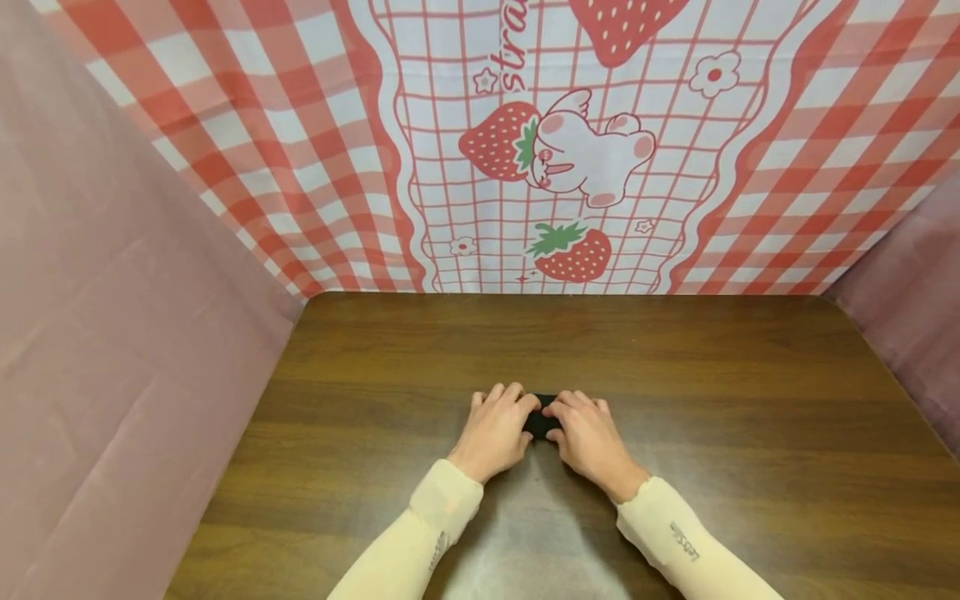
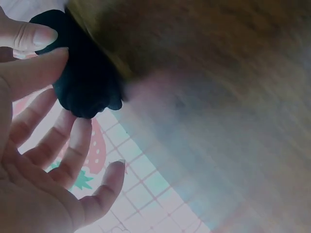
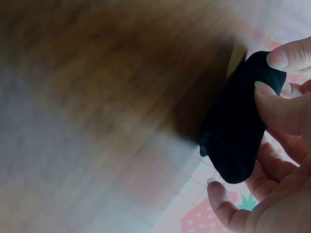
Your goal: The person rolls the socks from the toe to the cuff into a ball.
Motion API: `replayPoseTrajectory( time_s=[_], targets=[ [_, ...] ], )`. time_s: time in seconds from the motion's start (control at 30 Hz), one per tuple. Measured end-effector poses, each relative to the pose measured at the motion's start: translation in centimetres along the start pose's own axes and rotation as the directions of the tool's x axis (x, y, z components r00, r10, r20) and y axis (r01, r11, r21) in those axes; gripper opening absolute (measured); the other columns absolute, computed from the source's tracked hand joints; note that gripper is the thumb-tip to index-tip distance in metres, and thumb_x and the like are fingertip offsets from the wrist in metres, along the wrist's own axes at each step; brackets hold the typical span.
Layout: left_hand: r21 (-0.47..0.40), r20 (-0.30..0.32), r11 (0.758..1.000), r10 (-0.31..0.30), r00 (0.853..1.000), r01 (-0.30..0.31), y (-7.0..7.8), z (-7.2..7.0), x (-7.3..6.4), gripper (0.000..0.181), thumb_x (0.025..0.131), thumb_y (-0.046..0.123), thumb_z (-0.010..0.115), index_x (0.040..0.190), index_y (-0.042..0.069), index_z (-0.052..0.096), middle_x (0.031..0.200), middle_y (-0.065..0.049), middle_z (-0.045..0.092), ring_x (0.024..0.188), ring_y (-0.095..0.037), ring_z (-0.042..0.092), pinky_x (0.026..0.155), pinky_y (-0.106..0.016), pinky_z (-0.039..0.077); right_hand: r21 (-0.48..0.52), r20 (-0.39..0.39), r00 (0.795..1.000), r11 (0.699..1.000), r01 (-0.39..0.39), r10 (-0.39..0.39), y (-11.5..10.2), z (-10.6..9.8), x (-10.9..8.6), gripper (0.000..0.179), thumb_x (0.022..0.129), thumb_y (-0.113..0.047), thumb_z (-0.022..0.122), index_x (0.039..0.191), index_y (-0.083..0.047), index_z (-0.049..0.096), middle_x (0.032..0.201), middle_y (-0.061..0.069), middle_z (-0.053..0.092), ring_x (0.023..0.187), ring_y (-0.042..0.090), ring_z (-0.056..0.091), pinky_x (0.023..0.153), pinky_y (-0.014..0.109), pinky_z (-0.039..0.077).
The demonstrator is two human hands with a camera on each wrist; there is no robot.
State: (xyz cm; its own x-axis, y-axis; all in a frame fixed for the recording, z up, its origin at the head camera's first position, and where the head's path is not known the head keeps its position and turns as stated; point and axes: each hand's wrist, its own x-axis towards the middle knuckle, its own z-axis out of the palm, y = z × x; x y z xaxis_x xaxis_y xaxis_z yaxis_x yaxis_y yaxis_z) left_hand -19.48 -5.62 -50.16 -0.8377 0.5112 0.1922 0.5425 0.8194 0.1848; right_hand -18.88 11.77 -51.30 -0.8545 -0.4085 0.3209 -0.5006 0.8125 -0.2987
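A small black bundle (image 1: 541, 423), which looks like rolled-up soft cloth, lies on the wooden table between my two hands. My left hand (image 1: 495, 427) grips its left end, thumb on the near side and fingers on the far side. From the other end my right hand (image 1: 590, 433) holds it in the same way. In the left wrist view the black cloth (image 2: 90, 68) shows rounded folds at its end. The right wrist view shows the roll (image 3: 238, 116) as a smooth, thick tube with a loose fold at one end. Fingers cover parts of it.
The brown wooden table (image 1: 360, 358) reaches back to a hanging red-and-white checked cloth (image 1: 300, 150) printed with strawberries. Pink fabric (image 1: 135, 333) hangs along the left side, and more pink fabric (image 1: 911, 292) on the right.
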Motion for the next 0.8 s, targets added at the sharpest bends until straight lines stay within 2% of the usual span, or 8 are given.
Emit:
replayPoseTrajectory(
  time_s=[0.13, 0.3, 0.57, 0.8],
  targets=[
    [0.003, -0.006, 1.0, 0.012, 1.0, -0.012, -0.12, -0.09, 0.05, 0.029, 0.082, 0.021, 0.082, 0.108, 0.02, 0.069, 0.104, 0.003, 0.062, 0.096, -0.018, 0.057, 0.08, -0.041, 0.041, 0.018, 0.006, 1.0, 1.0, -0.005, 0.005, 0.09, 0.07, 0.1, 0.025, 0.072, -0.003, 0.086, 0.092, -0.005, 0.071, 0.092, 0.003, 0.064, 0.091, 0.027, 0.061, 0.076, 0.054, 0.045],
    [0.01, -0.003, 1.0, 0.014, 1.0, -0.014, -0.02, -0.06, 0.24, 0.027, 0.083, 0.021, 0.081, 0.108, 0.021, 0.07, 0.103, 0.003, 0.063, 0.094, -0.016, 0.058, 0.078, -0.039, 0.041, 0.018, 0.017, 1.0, 1.0, -0.023, 0.022, 0.24, -0.05, 0.13, 0.024, 0.074, -0.003, 0.085, 0.093, -0.006, 0.072, 0.092, 0.004, 0.064, 0.092, 0.027, 0.061, 0.076, 0.055, 0.045],
    [0.011, 0.032, 1.0, -0.011, 0.999, 0.011, 0.25, -0.06, 0.4, 0.024, 0.087, 0.022, 0.078, 0.109, 0.021, 0.071, 0.104, 0.002, 0.064, 0.095, -0.017, 0.058, 0.077, -0.04, 0.041, 0.01, 0.037, 0.999, 0.999, -0.033, 0.033, 0.22, -0.22, -0.05, 0.022, 0.077, -0.004, 0.082, 0.097, -0.005, 0.073, 0.095, 0.005, 0.064, 0.094, 0.029, 0.059, 0.076, 0.054, 0.044],
    [-0.013, 0.064, 0.999, -0.035, 0.997, 0.036, 0.22, -0.05, 0.55, 0.022, 0.089, 0.02, 0.075, 0.111, 0.023, 0.071, 0.105, 0.002, 0.062, 0.097, -0.019, 0.057, 0.076, -0.04, 0.04, -0.003, 0.043, 0.997, 0.998, -0.066, 0.066, -0.24, -0.35, -0.05, 0.023, 0.078, -0.004, 0.081, 0.1, -0.005, 0.073, 0.098, 0.006, 0.066, 0.1, 0.03, 0.059, 0.082, 0.057, 0.042]
  ],
)
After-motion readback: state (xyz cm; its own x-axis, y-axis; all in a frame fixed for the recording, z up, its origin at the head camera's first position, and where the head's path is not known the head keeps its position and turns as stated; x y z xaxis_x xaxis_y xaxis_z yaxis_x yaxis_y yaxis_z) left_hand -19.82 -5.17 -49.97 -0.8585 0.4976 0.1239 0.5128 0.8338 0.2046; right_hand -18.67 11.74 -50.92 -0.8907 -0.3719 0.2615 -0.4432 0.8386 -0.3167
